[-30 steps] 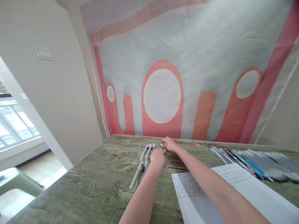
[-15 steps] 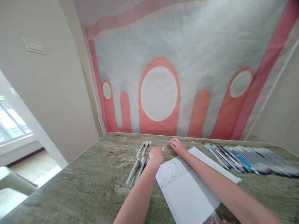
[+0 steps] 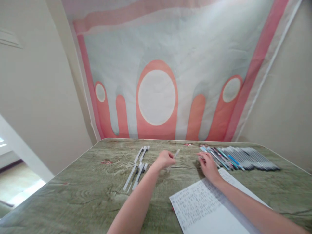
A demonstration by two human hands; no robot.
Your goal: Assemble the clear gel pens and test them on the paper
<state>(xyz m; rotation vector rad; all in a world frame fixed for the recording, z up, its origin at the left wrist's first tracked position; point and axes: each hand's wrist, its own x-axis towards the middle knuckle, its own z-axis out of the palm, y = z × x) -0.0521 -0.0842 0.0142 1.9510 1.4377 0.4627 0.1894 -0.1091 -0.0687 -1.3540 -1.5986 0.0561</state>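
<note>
My left hand [image 3: 165,159] is closed in a pinch over the middle of the table. From its fingers sticks out a slim, translucent pen [image 3: 177,152], tilted; I cannot make out whether it is a whole pen or only its barrel. To the right, my right hand [image 3: 207,165] holds nothing, its fingers loosely stretched and apart, pointing left. That hand is just left of a row of pens [image 3: 240,157], some coloured, most clear with dark ends. Left of my left forearm lie several clear and white pen pieces [image 3: 135,175] in two small groups.
A sheet of paper with handwriting [image 3: 202,204] lies under my right forearm. The wood-patterned table [image 3: 80,195] reaches back to a wall hanging [image 3: 156,97] in pink, orange and grey. A plain wall [image 3: 36,81] stands at the left.
My left hand has lifted away from the pen pieces and moved right, with the slim pen now visible in it. My right hand has moved right to the pen row. The view has shifted.
</note>
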